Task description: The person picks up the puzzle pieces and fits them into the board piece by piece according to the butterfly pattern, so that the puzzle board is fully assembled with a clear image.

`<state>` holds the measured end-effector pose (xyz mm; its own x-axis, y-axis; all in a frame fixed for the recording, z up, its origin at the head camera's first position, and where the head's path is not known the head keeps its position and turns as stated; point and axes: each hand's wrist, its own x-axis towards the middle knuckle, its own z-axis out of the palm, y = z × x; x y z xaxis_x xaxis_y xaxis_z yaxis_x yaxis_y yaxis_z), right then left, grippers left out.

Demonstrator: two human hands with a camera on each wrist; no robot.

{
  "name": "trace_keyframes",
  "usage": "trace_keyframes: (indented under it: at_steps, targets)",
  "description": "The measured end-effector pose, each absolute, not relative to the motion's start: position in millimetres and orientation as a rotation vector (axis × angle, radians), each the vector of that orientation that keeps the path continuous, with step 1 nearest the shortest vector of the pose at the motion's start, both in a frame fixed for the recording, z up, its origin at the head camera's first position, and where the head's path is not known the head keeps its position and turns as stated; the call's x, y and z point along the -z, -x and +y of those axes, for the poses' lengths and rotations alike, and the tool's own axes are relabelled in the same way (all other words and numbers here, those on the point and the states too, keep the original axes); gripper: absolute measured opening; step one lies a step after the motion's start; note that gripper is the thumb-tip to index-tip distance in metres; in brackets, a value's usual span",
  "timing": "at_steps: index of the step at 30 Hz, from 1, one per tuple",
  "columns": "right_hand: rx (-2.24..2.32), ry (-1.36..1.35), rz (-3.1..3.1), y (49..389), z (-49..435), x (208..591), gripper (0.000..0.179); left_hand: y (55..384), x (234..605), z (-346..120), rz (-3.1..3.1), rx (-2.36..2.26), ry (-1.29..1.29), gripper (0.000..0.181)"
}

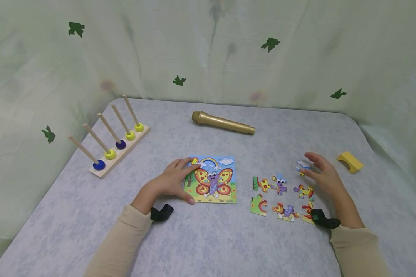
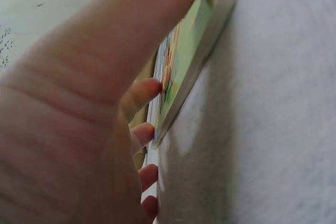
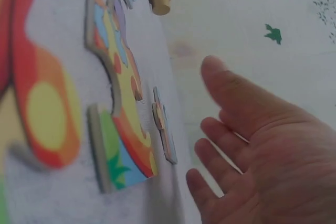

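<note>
A square butterfly puzzle picture (image 1: pixel 213 179) lies flat on the table, showing a rainbow above and grass below. My left hand (image 1: pixel 175 179) rests on its left side, thumb along the bottom edge and index finger over the upper left. Seen from the left wrist, the thumb crosses the board's edge (image 2: pixel 220 22) and other fingertips touch its far side. My right hand (image 1: pixel 324 175) hovers with relaxed fingers beside a cloud puzzle piece (image 1: pixel 302 165), holding nothing. Near it lie a yellow-and-red wing piece (image 1: pixel 305 191), a purple butterfly-face piece (image 1: pixel 280 184) and several other loose pieces.
A gold toy microphone (image 1: pixel 225 123) lies behind the puzzle. To the left stands a wooden peg rack (image 1: pixel 124 152) with yellow and blue beads. A yellow arch block (image 1: pixel 350 161) sits right of my right hand. A pale curtain (image 1: pixel 208 50) hangs behind the table.
</note>
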<state>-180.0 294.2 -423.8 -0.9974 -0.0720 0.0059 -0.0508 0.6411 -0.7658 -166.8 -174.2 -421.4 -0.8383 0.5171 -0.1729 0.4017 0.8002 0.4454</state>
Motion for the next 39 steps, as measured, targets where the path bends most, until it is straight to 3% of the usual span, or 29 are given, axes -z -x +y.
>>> trace_keyframes:
  at_steps: [13,27,39]
  targets:
    - [1.153,0.067,2.775,182.1,302.5,437.7,0.078,167.1,422.5,-175.2,2.687,-0.607,-0.687,0.117]
    - [1.032,0.101,2.813,181.6,303.8,438.7,0.074,166.9,421.7,-176.0,2.691,-0.629,-0.735,0.113]
    - [1.003,0.068,2.856,180.8,300.9,435.4,0.072,176.9,433.8,-180.5,2.794,-0.699,-0.771,0.06]
